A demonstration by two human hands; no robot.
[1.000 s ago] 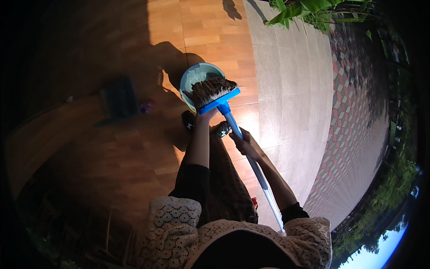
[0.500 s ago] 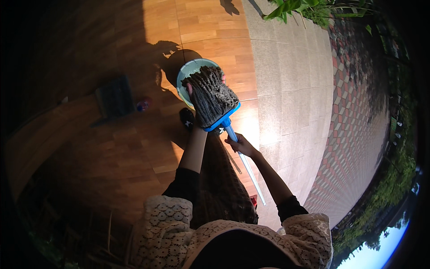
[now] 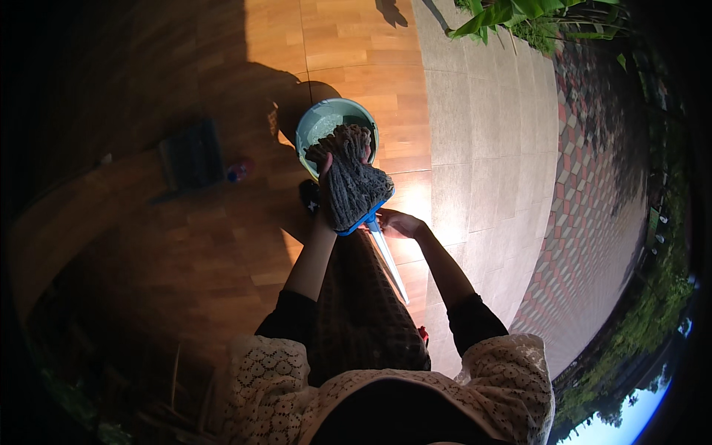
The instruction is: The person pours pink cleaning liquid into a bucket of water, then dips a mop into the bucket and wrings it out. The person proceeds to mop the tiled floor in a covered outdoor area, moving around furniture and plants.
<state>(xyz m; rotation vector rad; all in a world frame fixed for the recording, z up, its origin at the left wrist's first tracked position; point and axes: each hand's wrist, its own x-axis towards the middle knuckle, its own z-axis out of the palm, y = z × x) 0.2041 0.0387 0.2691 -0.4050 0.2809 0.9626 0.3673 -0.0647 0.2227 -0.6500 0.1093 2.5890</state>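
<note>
A mop with dark grey strands (image 3: 354,188) is held over the near rim of a pale bucket (image 3: 302,122) with water in it. My left hand (image 3: 325,167) is closed around the strands from the left and beneath; its fingertips show on their far right side. Just below the mop's blue head bar (image 3: 365,219), my right hand (image 3: 399,224) is closed on the handle, with some fingers hidden behind it. The white handle (image 3: 391,267) slants down toward my right leg.
Brown wood-look floor tiles (image 3: 363,48) lie under the bucket. To the right are a pale tiled strip (image 3: 486,126) and patterned paving (image 3: 575,178). A dark square thing (image 3: 191,158) and a small red-and-blue object (image 3: 239,171) lie in shadow at left. Green leaves (image 3: 504,13) hang at the top right.
My right hand has slid up the handle to the mop's head. The strands are bunched narrower in my left hand, and more of the bucket's inside shows.
</note>
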